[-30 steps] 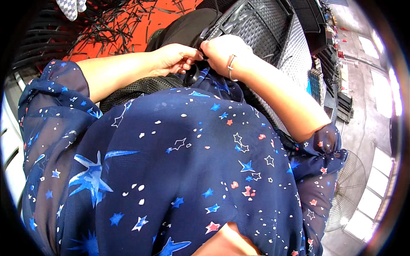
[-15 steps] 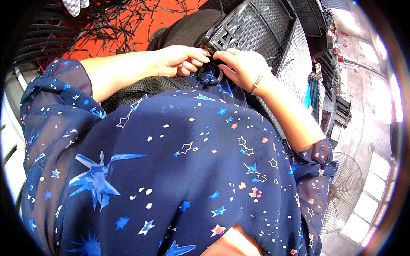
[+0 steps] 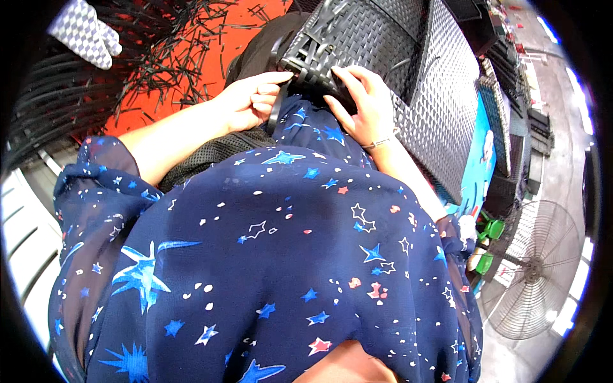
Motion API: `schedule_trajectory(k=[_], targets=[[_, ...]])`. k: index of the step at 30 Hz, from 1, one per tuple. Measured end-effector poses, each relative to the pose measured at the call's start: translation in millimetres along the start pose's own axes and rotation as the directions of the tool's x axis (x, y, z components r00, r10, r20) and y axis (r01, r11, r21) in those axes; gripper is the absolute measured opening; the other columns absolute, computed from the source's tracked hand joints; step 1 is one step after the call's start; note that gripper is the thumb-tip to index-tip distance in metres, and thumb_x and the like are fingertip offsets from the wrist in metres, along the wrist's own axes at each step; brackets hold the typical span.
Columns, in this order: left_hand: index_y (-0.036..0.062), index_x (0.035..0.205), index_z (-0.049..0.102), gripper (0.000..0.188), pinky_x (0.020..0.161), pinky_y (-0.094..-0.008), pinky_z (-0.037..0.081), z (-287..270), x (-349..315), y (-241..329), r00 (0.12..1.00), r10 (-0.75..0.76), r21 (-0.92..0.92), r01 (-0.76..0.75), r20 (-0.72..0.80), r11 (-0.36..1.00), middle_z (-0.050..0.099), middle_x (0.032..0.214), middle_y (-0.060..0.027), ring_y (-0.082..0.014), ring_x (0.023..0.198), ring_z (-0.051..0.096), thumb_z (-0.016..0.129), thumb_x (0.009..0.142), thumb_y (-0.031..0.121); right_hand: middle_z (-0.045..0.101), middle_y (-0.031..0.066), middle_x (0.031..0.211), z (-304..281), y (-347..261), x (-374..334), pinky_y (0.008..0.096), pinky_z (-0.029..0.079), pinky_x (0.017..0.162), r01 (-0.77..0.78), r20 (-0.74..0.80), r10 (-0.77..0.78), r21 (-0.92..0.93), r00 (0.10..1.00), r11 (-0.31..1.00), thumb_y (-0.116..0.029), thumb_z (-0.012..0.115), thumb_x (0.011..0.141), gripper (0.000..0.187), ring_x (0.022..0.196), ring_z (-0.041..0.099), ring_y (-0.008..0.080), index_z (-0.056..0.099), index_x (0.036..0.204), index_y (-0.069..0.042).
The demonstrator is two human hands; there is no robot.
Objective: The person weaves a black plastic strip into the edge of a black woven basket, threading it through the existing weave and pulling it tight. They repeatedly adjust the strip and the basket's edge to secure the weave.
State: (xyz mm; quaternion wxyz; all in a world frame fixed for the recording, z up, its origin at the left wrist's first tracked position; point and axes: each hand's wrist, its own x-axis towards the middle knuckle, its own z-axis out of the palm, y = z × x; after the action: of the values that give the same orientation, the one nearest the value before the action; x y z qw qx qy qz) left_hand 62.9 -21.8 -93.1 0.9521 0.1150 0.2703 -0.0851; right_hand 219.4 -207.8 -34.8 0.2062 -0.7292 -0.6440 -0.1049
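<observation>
A piece of black woven rattan furniture (image 3: 377,38) leans over my lap, its near end made of crossing flat strands. My left hand (image 3: 255,101) is closed at the left of that end, index finger and thumb pinching a black plastic strip (image 3: 276,113) that hangs down beside the fingers. On the other side my right hand (image 3: 365,105) has its thumb and fingers apart. Its index fingertip touches the weave, and nothing shows between finger and thumb. The strip's upper end is hidden among the dark strands.
Cut black strips (image 3: 185,57) litter the red floor (image 3: 137,102) at the far left. A checkered shoe (image 3: 83,35) shows at the upper left, beside a bundle of long black strands (image 3: 57,96). A large fan (image 3: 533,271) stands at the right, and a white slatted seat (image 3: 29,236) at the left.
My hands have moved apart, the left one leftward and slightly down. My right thumb and fingers now sit lower on the woven end. The view has shifted, showing more of the shoe and fan.
</observation>
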Motion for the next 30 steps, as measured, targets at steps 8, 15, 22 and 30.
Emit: schedule_trajectory(k=[8,15,22,30], targets=[[0.0156,0.068,0.053,0.031,0.035,-0.0154,0.026,2,-18,2,1.000,0.012,0.114,-0.011,-0.009,0.993,0.037,0.049,0.0121,-0.0003,0.037,0.028,0.057,0.098,0.021,0.060,0.0108,0.109,-5,-12,2,0.0407,0.048,0.087,0.008,-0.013,-0.008,0.000,1.000,1.000,-0.026,0.076,0.075,0.049,0.098,0.059,0.0308,0.061,0.118,-0.007],[0.0142,0.080,0.050,0.021,0.038,-0.0198,0.022,11,-26,3,0.991,0.110,0.515,-0.131,0.071,0.847,0.037,0.051,0.0094,-0.0023,0.040,0.028,0.056,0.098,0.024,0.058,0.0088,0.114,0,-10,0,0.0398,0.047,0.090,-0.004,-0.029,0.003,-0.030,1.000,1.000,-0.031,0.076,0.074,0.051,0.103,0.057,0.0290,0.061,0.118,-0.009],[0.0092,0.085,0.062,0.021,0.044,-0.0198,0.026,13,-29,-2,0.968,0.207,0.560,-0.094,-0.142,0.823,0.042,0.060,0.0080,-0.0029,0.049,0.033,0.059,0.097,0.026,0.058,0.0080,0.115,4,-9,1,0.0397,0.046,0.090,0.013,-0.049,-0.015,-0.029,0.999,0.999,-0.031,0.075,0.075,0.052,0.104,0.057,0.0282,0.060,0.120,-0.011],[-0.0010,0.122,0.062,0.034,0.053,-0.0171,0.039,-15,-67,23,0.934,0.353,0.900,-0.101,-0.061,0.423,0.071,0.088,-0.0052,-0.0033,0.058,0.049,0.064,0.093,0.017,0.058,0.0079,0.115,11,-9,3,0.0393,0.046,0.091,-0.001,-0.040,0.000,-0.026,0.999,1.000,-0.031,0.075,0.075,0.053,0.106,0.056,0.0280,0.060,0.121,-0.010]])
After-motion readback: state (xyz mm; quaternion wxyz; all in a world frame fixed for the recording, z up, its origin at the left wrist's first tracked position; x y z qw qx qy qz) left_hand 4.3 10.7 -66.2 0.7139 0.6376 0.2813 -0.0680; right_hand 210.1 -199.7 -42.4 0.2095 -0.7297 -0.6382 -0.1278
